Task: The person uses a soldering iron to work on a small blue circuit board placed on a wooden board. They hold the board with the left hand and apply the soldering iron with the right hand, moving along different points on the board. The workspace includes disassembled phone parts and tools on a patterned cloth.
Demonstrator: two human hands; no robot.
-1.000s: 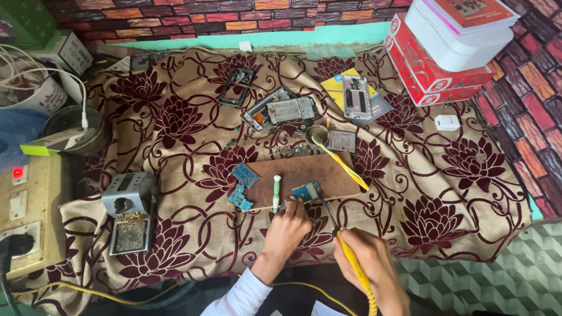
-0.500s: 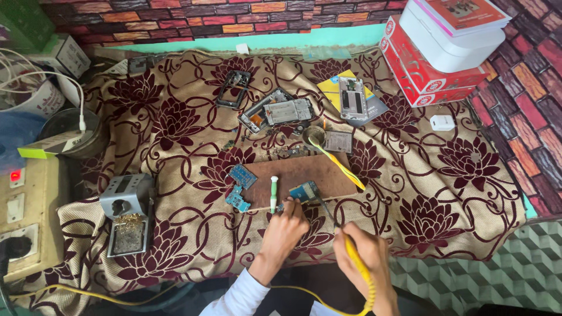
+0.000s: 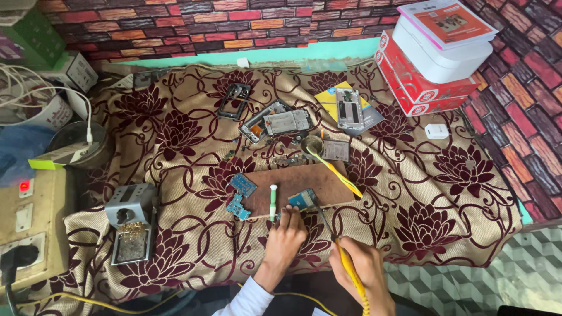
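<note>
My left hand [image 3: 285, 237] rests at the front edge of a brown wooden board [image 3: 295, 180], its fingertips pressing a small blue circuit board [image 3: 302, 199]. My right hand [image 3: 364, 269] grips a yellow-handled soldering iron [image 3: 345, 260]; its dark tip reaches up to the small circuit board. A white and green tool [image 3: 273, 199] lies on the wooden board just left of my fingers. Two more blue circuit boards [image 3: 240, 192] sit at the board's left edge.
A floral cloth [image 3: 175, 134] covers the table. Phone frames and parts [image 3: 275, 122] lie at the back, with a yellow tool [image 3: 333, 169] beside them. A soldering stand [image 3: 130, 225] is at the left, a power box [image 3: 26, 228] further left, stacked boxes [image 3: 433, 64] back right.
The view has shifted slightly. My right hand has brought the soldering iron's tip closer to the small circuit board. My left hand stays on that board.
</note>
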